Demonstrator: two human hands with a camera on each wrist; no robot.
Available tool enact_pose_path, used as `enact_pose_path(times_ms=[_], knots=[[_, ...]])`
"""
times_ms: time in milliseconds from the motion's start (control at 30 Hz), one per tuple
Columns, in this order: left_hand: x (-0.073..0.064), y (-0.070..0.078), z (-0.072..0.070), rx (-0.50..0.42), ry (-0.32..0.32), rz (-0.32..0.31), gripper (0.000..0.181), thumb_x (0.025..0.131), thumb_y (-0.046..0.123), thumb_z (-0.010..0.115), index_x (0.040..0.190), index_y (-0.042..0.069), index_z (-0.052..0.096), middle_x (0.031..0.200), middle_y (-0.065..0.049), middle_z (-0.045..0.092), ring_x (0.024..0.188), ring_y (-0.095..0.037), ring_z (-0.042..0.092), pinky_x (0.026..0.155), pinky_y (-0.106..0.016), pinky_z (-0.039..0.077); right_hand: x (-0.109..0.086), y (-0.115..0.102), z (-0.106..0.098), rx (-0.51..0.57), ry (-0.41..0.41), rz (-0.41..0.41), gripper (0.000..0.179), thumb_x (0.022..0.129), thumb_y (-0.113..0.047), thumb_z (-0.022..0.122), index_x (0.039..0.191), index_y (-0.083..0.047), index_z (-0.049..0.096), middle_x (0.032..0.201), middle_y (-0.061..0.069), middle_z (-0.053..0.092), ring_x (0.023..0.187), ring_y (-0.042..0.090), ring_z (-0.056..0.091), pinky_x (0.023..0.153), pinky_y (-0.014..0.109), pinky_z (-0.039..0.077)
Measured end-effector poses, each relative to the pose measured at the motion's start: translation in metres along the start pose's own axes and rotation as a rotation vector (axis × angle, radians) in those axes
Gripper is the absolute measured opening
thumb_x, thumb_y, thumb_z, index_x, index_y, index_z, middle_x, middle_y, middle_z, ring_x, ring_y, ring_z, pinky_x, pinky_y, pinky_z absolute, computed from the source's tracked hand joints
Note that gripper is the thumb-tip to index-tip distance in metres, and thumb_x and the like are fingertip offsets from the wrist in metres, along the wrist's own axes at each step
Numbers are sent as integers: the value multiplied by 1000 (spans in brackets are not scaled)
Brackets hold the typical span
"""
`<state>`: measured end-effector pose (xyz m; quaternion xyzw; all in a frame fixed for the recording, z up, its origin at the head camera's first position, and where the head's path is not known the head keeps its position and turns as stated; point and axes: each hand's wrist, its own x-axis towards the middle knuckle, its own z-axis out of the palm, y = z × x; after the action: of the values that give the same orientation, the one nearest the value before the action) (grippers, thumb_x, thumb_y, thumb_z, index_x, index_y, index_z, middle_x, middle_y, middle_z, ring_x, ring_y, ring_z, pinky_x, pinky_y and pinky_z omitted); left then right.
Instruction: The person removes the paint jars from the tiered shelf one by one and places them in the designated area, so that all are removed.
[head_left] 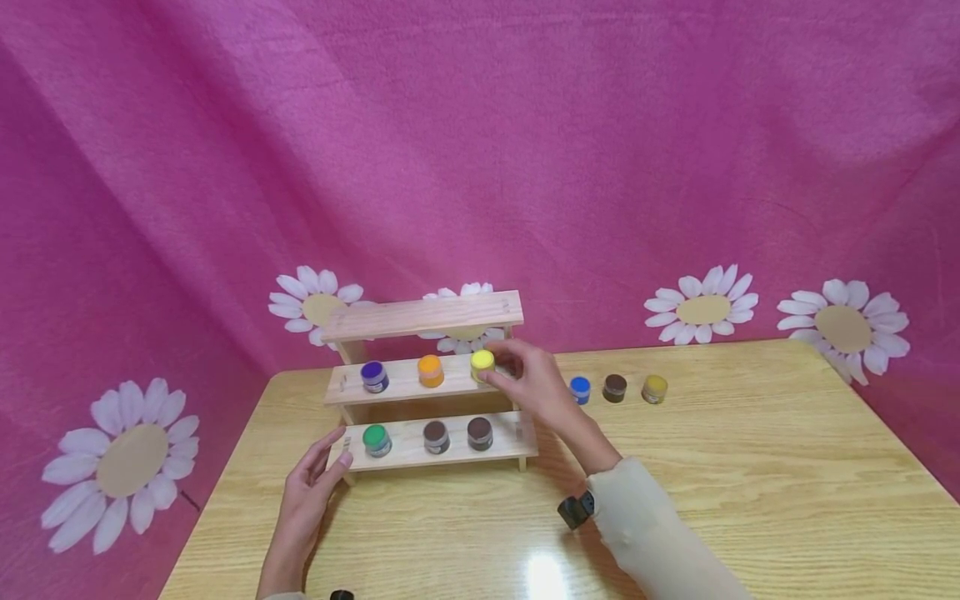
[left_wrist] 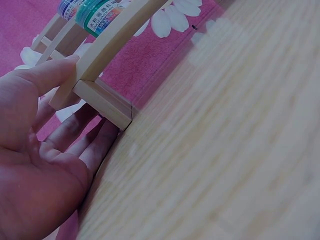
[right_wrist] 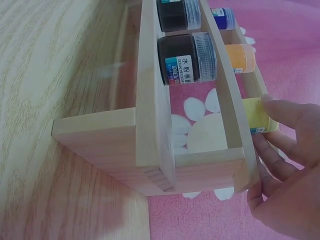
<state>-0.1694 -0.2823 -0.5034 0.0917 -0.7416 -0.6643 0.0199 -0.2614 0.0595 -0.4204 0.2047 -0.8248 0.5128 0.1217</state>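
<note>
A three-step wooden display stand (head_left: 423, 315) stands on the table. On its middle step, my right hand (head_left: 534, 379) pinches a yellow paint jar (head_left: 482, 363) near the right end; the right wrist view shows thumb and fingers on either side of the yellow jar (right_wrist: 256, 116). My left hand (head_left: 306, 492) holds the left end of the bottom step, its thumb (left_wrist: 55, 72) on the edge and its fingers by the leg. Purple (head_left: 374, 377) and orange (head_left: 431, 371) jars share the middle step. Green (head_left: 377, 440) and two dark brown jars (head_left: 436, 437) sit on the bottom step.
To the right of the stand, a blue jar (head_left: 580, 390), a dark brown jar (head_left: 614, 388) and an ochre jar (head_left: 654, 389) stand in a row on the wooden table (head_left: 750, 467). A pink cloth (head_left: 570, 167) with daisies hangs behind the table.
</note>
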Motion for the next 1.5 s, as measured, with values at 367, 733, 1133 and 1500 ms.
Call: enact_pose_path(times_ms=[367,733,1133,1500], knots=[[0,0,0,9,2,-6,58,102,27,67,154,11,46,167,-6,28,155,-22,20,115,-26,36,-5,-3,-8,21,15,59,36,87,-13,83,120,-4,72,102,8,73,86,21,66,75,34,58],[1,-1,0,11,-5,25,56,103,23,66,153,7,46,167,-11,29,153,-27,26,102,-10,42,-27,0,-34,50,58,1,35,88,-10,82,120,-4,71,109,9,74,102,26,70,92,47,59],[-1,-3,0,-18,-3,26,55,103,20,65,153,7,45,166,-9,31,153,-25,26,102,-9,41,-53,19,-54,126,66,90,34,89,-10,81,120,-2,69,108,12,73,101,28,68,88,42,60],[-2,1,1,-5,-5,13,58,102,25,66,154,9,45,166,-8,31,153,-25,26,103,-10,40,-78,38,-69,162,128,131,32,90,-7,80,119,-2,68,113,12,70,104,24,65,93,39,59]])
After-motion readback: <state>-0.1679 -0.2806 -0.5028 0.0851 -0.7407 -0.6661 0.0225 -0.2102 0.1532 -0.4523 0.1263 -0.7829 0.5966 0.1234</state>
